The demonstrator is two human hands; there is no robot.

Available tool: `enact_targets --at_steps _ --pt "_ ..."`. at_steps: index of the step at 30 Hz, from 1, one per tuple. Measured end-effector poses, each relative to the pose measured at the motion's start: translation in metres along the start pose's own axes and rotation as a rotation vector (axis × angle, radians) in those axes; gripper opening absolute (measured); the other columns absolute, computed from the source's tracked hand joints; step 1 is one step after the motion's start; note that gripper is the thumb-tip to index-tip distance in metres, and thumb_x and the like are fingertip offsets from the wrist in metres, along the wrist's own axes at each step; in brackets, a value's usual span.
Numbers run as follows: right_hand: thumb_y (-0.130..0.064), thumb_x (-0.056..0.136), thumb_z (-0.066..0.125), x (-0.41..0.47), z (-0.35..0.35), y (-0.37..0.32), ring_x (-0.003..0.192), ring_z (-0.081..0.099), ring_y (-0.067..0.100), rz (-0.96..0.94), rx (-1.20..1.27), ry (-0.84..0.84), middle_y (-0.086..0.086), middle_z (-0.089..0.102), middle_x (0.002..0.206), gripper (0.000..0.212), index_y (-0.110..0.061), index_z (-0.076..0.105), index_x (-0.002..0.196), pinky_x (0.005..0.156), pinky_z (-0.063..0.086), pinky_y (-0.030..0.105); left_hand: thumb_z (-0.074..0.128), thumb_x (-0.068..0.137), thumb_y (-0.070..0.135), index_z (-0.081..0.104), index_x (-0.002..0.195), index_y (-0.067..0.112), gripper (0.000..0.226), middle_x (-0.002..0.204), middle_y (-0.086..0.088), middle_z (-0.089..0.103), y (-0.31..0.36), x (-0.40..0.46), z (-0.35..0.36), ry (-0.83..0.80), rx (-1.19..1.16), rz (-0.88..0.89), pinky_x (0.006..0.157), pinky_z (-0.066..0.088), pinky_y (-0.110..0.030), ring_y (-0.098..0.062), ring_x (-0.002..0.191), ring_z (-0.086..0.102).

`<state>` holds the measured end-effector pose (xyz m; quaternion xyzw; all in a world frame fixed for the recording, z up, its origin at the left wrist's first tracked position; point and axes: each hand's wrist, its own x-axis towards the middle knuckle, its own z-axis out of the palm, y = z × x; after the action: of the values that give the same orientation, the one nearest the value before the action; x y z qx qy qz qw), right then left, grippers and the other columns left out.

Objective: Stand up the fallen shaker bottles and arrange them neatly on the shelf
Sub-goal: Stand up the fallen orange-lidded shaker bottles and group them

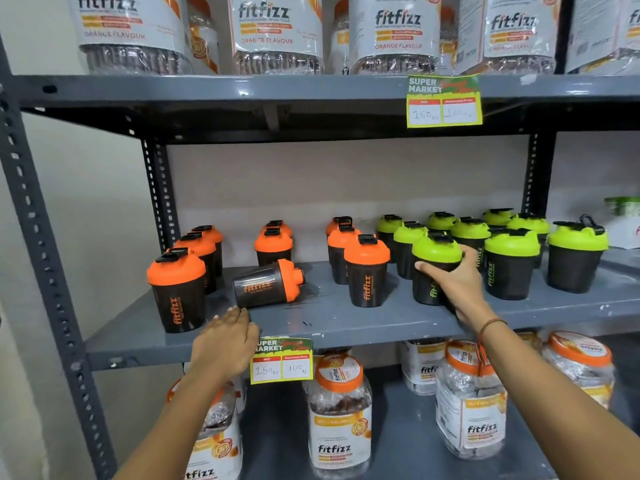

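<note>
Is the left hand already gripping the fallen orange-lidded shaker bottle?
No, the left hand lies flat, just short of the fallen orange-lidded shaker bottle.

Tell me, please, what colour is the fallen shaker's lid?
Orange, on the fallen shaker; head view.

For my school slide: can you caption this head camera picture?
Right hand grips a green-lidded shaker; left hand reaches toward a fallen orange-lidded shaker.
</note>
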<state>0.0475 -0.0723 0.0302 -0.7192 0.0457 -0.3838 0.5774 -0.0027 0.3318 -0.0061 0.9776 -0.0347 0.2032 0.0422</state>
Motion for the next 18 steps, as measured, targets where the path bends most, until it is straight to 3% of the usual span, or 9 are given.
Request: enact_targets --at_steps 7,11,13,15,18 --pt "-0.047 0.065 0.09 0.001 -0.004 0.006 0.117 0.056 0.024 -0.017 -0.106 -0.033 0.0 0.058 0.121 0.09 -0.027 0.04 0.137 0.091 0.046 0.033 0.024 0.102 0.034 0.039 0.146 0.007 0.054 0.154 -0.011 0.039 0.0 0.0 -0.001 -0.005 -0.003 -0.013 0.116 0.024 -0.034 -0.02 0.142 0.036" --pt "-0.051 0.072 0.085 -0.014 0.0 -0.011 0.14 0.041 0.026 -0.057 -0.051 0.071 0.011 0.044 0.15 0.101 -0.019 0.03 0.151 0.114 0.036 0.044 0.024 0.102 0.033 0.043 0.144 0.007 0.053 0.153 -0.012 0.042 0.002 -0.002 -0.003 -0.013 -0.009 -0.02 0.115 0.026 -0.034 -0.021 0.14 0.039" --pt "-0.055 0.078 0.075 -0.025 0.006 -0.033 0.141 0.038 0.026 -0.174 0.002 0.231 0.011 0.042 0.151 0.094 -0.013 0.033 0.151 0.116 0.032 0.05 0.024 0.101 0.033 0.045 0.141 0.008 0.052 0.15 -0.012 0.045 0.002 -0.002 -0.004 -0.014 -0.019 -0.019 0.113 0.028 -0.034 -0.022 0.137 0.042" --pt "-0.05 0.084 0.07 -0.036 0.017 -0.062 0.137 0.041 0.027 -0.354 0.019 0.326 0.012 0.045 0.146 0.082 -0.009 0.038 0.147 0.114 0.033 0.048 0.023 0.101 0.033 0.044 0.142 0.007 0.052 0.151 -0.013 0.043 0.002 -0.002 -0.006 -0.029 -0.029 -0.018 0.114 0.028 -0.034 -0.022 0.138 0.041" --pt "-0.037 0.086 0.071 -0.053 0.043 -0.108 0.129 0.043 0.016 -0.633 -0.029 0.237 0.004 0.048 0.137 0.065 -0.013 0.046 0.14 0.108 0.035 0.03 0.021 0.103 0.037 0.039 0.145 0.008 0.055 0.154 -0.012 0.039 -0.001 -0.003 -0.01 -0.064 -0.056 -0.011 0.115 0.027 -0.036 -0.024 0.141 0.037"
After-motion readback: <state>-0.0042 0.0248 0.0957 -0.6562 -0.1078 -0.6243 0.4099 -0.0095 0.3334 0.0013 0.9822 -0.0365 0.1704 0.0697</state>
